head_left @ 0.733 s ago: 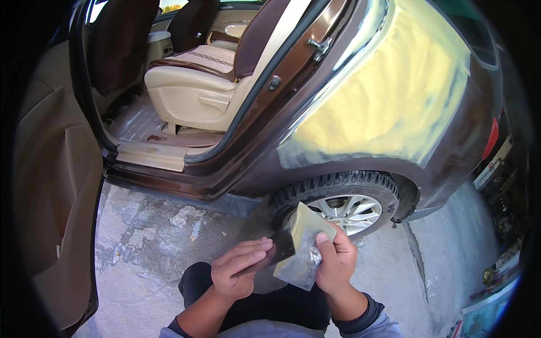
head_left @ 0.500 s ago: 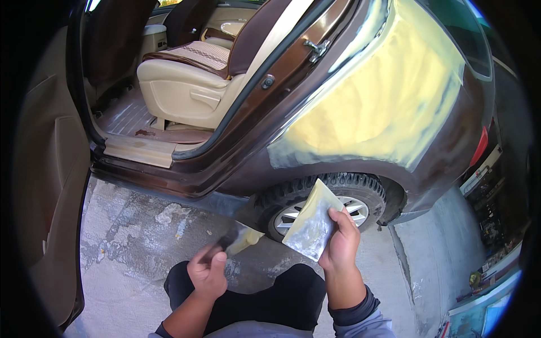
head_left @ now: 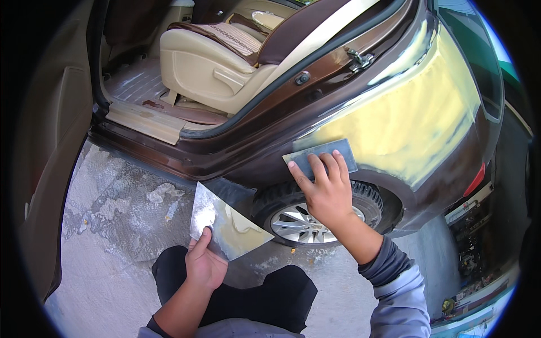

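My left hand grips the lower edge of a flat metal putty plate, which carries a smear and a small lump of yellowish filler near its right corner. Stretched forward, my right hand has its fingers spread over the back of a grey rectangular putty spreader. The spreader lies against the car's rear quarter panel, at the lower front edge of a large yellow filler patch, just above the wheel arch. Its underside is hidden.
Below the patch is the rear wheel. The open car door stands at the left, beside the beige and brown seat. My knees are bent over stained concrete. Cluttered items lie at the far right.
My right hand has turned over and moved the spreader up and forward onto the panel. The left hand's plate has tilted and shows its face. The view has shifted.
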### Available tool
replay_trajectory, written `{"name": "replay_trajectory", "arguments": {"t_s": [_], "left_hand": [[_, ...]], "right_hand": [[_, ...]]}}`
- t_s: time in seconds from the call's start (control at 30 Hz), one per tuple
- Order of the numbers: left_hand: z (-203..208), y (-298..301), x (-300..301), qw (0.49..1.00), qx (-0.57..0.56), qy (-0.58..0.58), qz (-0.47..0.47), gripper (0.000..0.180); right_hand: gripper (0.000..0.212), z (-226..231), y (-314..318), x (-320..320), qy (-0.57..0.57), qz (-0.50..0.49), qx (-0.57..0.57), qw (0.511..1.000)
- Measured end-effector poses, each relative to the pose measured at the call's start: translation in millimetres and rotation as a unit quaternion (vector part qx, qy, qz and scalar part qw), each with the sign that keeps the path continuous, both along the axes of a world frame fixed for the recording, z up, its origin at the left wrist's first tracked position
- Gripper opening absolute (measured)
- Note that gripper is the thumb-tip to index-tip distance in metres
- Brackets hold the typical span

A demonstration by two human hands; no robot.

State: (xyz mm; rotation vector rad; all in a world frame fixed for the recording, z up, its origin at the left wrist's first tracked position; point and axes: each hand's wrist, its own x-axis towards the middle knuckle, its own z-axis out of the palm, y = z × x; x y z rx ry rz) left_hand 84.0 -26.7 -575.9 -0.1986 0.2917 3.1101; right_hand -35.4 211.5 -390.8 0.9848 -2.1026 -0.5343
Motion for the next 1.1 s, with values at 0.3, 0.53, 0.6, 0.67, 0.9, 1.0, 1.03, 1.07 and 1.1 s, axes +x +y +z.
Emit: {"name": "replay_trajectory", "arguments": {"t_s": [0.3,0.53,0.6,0.67,0.9,1.0,1.03,1.07,1.1], "left_hand": [[-10.4,1.6,2.7,1.0,0.017,-0.018,-0.011,0.038],[-12.9,1.2,2.0,0.998,0.047,-0.03,-0.011,0.039],[-13.5,1.5,1.9,0.999,0.043,-0.026,-0.01,0.038],[-14.6,1.6,0.6,0.999,0.039,-0.034,-0.009,0.038],[-17.8,6.5,-3.3,0.998,0.043,-0.05,-0.016,0.038],[-17.9,8.1,-4.9,0.997,0.047,-0.051,-0.02,0.037],[-17.9,8.5,-5.4,0.997,0.049,-0.05,-0.021,0.037],[-17.8,8.6,-6.1,0.997,0.048,-0.05,-0.023,0.037],[-17.8,8.4,-6.9,0.997,0.047,-0.05,-0.024,0.037]], "right_hand": [[0.059,-2.9,-13.2,-16.0,-0.006,-0.006,0.059,0.998],[0.058,-4.4,-20.7,-21.2,-0.018,-0.032,0.078,0.996],[0.058,-4.9,-22.5,-22.4,-0.019,-0.039,0.08,0.996],[0.058,-5.4,-24.3,-23.2,-0.023,-0.047,0.079,0.996],[0.057,-5.6,-30.3,-21.1,-0.032,-0.082,0.081,0.993],[0.055,-6.8,-32.2,-19.8,-0.041,-0.092,0.07,0.992],[0.054,-7.9,-32.4,-19.3,-0.042,-0.092,0.065,0.993],[0.054,-9.1,-32.4,-18.9,-0.043,-0.091,0.058,0.993],[0.054,-10.6,-32.2,-18.6,-0.044,-0.091,0.052,0.994]]}}
